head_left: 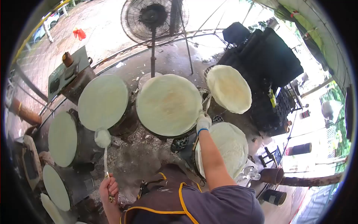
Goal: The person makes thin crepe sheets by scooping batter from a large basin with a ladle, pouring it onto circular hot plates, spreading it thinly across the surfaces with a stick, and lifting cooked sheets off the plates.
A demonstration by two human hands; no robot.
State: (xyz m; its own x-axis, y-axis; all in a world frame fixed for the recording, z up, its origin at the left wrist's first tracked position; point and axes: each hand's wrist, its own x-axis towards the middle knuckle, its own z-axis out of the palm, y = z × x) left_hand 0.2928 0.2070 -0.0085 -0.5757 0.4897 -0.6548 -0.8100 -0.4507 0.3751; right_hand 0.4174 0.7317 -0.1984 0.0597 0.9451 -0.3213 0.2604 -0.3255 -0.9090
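My left hand (109, 187), bare, is closed round the handle of a ladle (105, 162). The ladle's bowl holds something white and hangs at the lower edge of a pale round sheet (103, 102) on a drum-shaped stove. My right hand (203, 121), in a white glove, is closed on slim, pale tongs (207, 102). Their tips lie between the middle round sheet (169, 104), browned at its centre, and a smaller browned round sheet (229, 89). Whether the tips grip an edge I cannot tell. Under my right forearm lies a whitish round sheet (223, 149).
More pale rounds stand at the left, including one on a drum (62, 139) and a lower one (56, 187). A standing fan (153, 16) is ahead. Dark stacked material (266, 59) stands at the right. Drinking glasses (251, 173) and cans (275, 196) are at the lower right.
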